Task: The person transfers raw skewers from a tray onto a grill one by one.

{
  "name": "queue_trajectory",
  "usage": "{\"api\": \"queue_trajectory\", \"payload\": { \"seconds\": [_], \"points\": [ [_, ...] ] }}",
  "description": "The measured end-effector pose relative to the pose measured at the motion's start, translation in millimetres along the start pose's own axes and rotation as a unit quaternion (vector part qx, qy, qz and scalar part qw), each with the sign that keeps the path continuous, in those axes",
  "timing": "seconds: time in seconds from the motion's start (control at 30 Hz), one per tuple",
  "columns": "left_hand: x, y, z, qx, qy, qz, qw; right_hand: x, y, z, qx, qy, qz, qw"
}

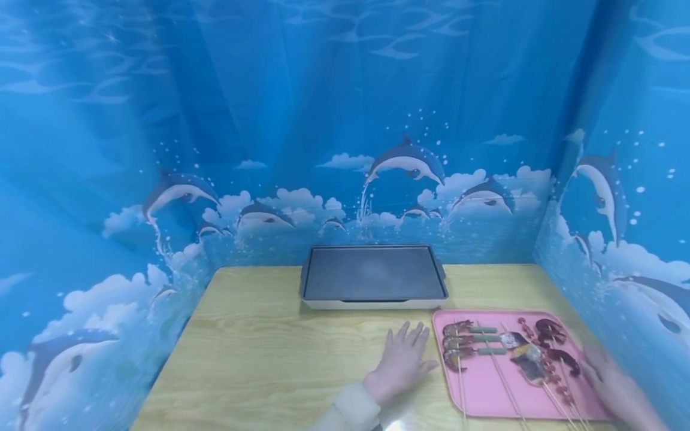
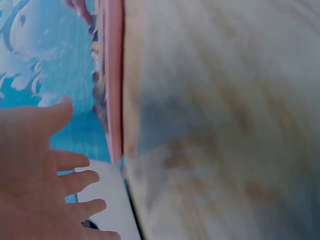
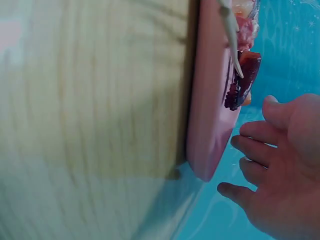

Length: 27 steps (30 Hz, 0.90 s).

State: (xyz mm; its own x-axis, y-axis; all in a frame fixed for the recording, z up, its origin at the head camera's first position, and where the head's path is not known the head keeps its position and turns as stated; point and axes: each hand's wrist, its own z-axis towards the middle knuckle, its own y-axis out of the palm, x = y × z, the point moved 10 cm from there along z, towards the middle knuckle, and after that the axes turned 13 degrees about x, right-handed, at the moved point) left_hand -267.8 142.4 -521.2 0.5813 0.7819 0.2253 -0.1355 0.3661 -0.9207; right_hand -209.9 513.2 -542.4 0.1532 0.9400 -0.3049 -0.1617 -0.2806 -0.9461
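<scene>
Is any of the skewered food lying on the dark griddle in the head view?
No, the visible skewered food lies on the pink tray, nearer the camera than the griddle.

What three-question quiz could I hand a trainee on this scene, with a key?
1. Multiple choice: in the head view, which is nearer the dark, flat, rectangular griddle: (A) the bare right hand or (B) the bare left hand?
2. True or false: the thin, pale-stick skewers of food lie on the griddle.
3. Count: how many short, narrow green pieces show on the pink, round-cornered rectangular tray?

Key:
1. B, the left hand.
2. False; the skewers lie on the tray.
3. Three.
</scene>
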Motion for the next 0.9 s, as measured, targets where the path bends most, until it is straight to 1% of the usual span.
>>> {"api": "queue_trajectory", "payload": {
  "seconds": [0.03,0.1,0.2,0.27,0.4,0.57,0.73,0.9],
  "points": [
    [3.7,4.9,-1.4,-0.008,0.009,0.002,0.9999,2.3,4.2,-0.7,-0.018,0.008,-0.002,1.0],
    [10.7,11.5,-3.8,-0.017,0.026,0.009,0.9995,4.2,8.1,-1.7,-0.025,0.012,-0.001,1.0],
    [18.3,18.6,-6.3,-0.029,0.04,0.008,0.9987,8.5,13.5,-2.4,-0.039,0.028,-0.001,0.999],
    [22.1,22.4,-6.8,-0.034,0.045,0.01,0.9984,10.1,15.3,-2.4,-0.046,0.035,-0.004,0.998],
    [26.7,27.2,-7.4,-0.041,0.049,0.022,0.9977,8.8,15.1,-2.0,-0.055,0.035,-0.004,0.998],
    [29.7,23.5,-7.9,-0.048,0.051,0.04,0.9968,5.8,13.3,-0.1,-0.074,0.038,-0.008,0.997],
    [26.9,17.6,-8.5,-0.062,0.042,0.059,0.9954,-5.1,11.2,2.9,-0.061,0.009,-0.005,0.998],
    [20.2,14.7,-9.6,-0.074,0.029,0.055,0.9954,-13.8,12.2,2.5,-0.048,-0.005,0.0,0.999]
  ]
}}
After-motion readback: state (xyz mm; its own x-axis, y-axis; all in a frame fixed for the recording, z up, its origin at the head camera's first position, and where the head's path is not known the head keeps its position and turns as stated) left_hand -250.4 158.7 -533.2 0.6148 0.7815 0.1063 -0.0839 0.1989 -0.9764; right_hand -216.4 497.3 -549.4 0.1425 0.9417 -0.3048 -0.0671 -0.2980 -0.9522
